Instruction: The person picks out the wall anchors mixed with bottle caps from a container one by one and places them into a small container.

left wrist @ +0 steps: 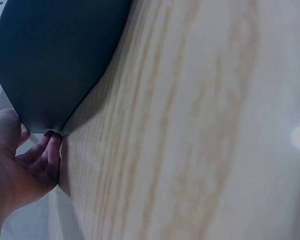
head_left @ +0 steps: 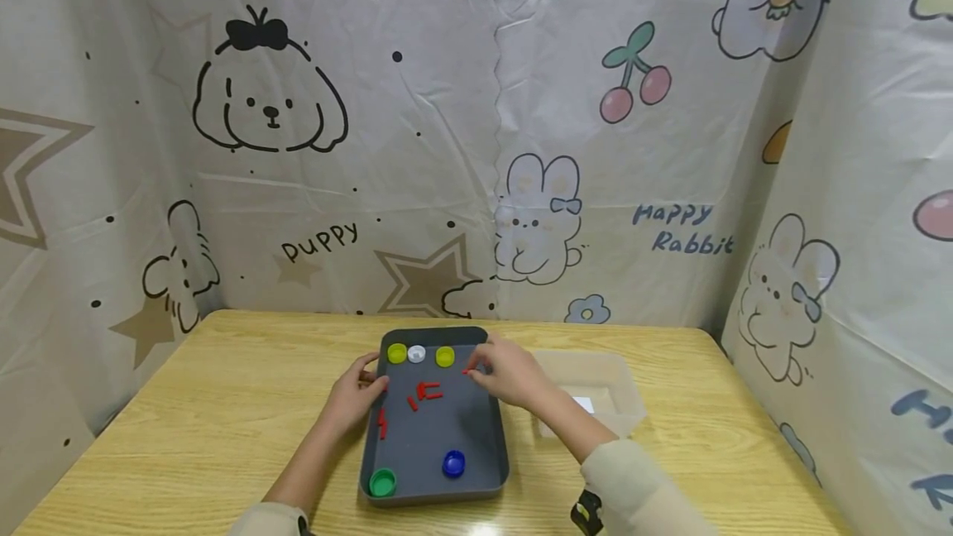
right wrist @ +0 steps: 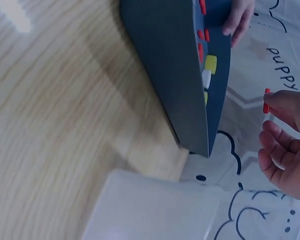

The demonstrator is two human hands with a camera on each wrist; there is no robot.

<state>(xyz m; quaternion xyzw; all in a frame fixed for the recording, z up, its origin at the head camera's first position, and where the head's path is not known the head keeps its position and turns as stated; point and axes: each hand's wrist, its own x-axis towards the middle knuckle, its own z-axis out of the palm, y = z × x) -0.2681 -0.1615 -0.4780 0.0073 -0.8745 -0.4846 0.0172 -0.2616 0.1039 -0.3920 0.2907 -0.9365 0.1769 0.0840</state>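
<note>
A dark grey rectangular tray [head_left: 476,437] lies on the table. My left hand [head_left: 353,395] grips its left side, the thumb over the rim and the fingers outside against the wall. Above the tray's right part, my right hand [head_left: 514,375] pinches a small red stick [right wrist: 266,101] between thumb and finger. Several more red sticks [head_left: 429,391] lie in the middle and by the left wall. Along the far end are two round yellow pieces [head_left: 445,356] and a white one [head_left: 416,354]. Nearer are a blue cap-like piece [head_left: 454,463] and a green one [head_left: 383,483] in the corner.
To the right of the tray stands a translucent plastic box [head_left: 625,391] with a white label-like patch, partly behind my right forearm. The wooden table [head_left: 223,404] ends at a printed cloth [head_left: 417,189] that hangs behind and at both sides.
</note>
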